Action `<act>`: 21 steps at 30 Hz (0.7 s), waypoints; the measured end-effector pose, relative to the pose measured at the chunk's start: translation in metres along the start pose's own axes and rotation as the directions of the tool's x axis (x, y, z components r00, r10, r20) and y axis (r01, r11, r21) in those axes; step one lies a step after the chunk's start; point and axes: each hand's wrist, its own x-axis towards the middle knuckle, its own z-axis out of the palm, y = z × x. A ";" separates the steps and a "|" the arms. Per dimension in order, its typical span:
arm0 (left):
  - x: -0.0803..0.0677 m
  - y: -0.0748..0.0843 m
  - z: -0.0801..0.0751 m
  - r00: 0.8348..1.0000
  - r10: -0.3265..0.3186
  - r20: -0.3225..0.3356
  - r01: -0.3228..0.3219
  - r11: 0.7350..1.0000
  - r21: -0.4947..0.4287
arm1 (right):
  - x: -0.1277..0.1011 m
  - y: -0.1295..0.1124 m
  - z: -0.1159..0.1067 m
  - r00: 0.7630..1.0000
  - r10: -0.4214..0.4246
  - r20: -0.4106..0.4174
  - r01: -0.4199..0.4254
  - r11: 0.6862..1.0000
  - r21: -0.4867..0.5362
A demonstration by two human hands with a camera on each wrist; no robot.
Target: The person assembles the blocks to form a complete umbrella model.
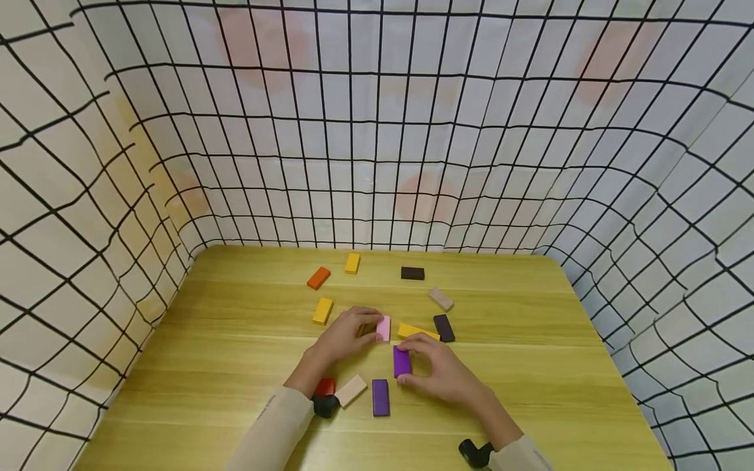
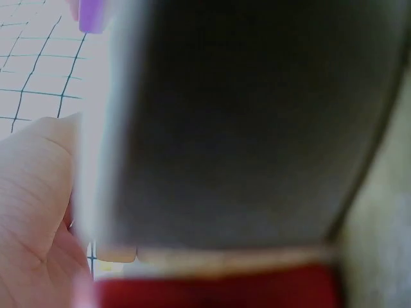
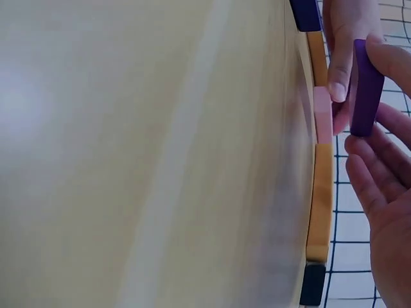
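My right hand [image 1: 438, 369] pinches a bright purple block [image 1: 402, 362] between thumb and fingers. In the right wrist view that purple block [image 3: 366, 90] is tilted and held off the wooden table. My left hand [image 1: 349, 333] has its thumb and fingertips at a pink block [image 1: 383, 328], which rests on the table; it appears pinched at its ends. Right of the pink block lies a long yellow block [image 1: 419, 331], with a black block [image 1: 444, 328] beside it. A darker purple block [image 1: 380, 398] lies nearer. The left wrist view is mostly blocked by a dark blurred shape.
Beige [image 1: 351, 391] and red [image 1: 325, 386] blocks lie by the left wrist. Farther back are two yellow blocks [image 1: 322, 311], an orange block [image 1: 319, 278], another black block [image 1: 412, 273] and another beige block [image 1: 440, 299]. Black wire mesh [image 1: 377, 121] stands around the table [image 1: 530, 366].
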 end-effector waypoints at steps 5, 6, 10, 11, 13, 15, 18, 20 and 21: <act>0.000 0.000 0.001 1.000 -0.006 0.000 0.006 1.000 -0.001 | 0.012 -0.001 0.004 1.000 0.014 0.005 -0.014 1.000 -0.006; 0.000 0.000 0.002 1.000 -0.006 -0.002 0.006 1.000 0.000 | 0.014 -0.001 0.006 1.000 0.009 0.006 -0.009 1.000 -0.009; 0.000 0.000 0.003 1.000 -0.012 -0.007 0.012 1.000 0.007 | 0.023 0.000 0.011 1.000 -0.012 0.004 0.012 0.999 -0.031; 0.000 0.000 0.003 1.000 -0.010 -0.009 0.010 1.000 0.011 | 0.025 0.000 0.012 1.000 -0.016 -0.002 0.016 0.999 -0.034; 0.001 0.001 0.003 1.000 0.004 -0.017 -0.003 1.000 0.017 | 0.028 -0.001 0.014 1.000 -0.014 -0.006 0.014 0.999 -0.040; 0.001 0.001 0.003 1.000 0.018 -0.022 -0.018 1.000 0.026 | 0.030 -0.001 0.016 1.000 -0.014 -0.008 0.014 0.999 -0.040; 0.002 0.001 0.002 0.999 0.030 -0.023 -0.029 0.999 0.031 | 0.032 -0.002 0.017 1.000 -0.003 -0.009 0.003 0.999 -0.048; 0.001 0.002 0.001 0.999 0.031 -0.018 -0.031 0.999 0.039 | 0.033 -0.003 0.019 1.000 0.004 -0.009 -0.005 0.999 -0.052; 0.001 0.002 0.001 0.999 0.034 -0.017 -0.033 0.999 0.041 | 0.034 -0.003 0.019 1.000 0.008 -0.008 -0.008 0.998 -0.057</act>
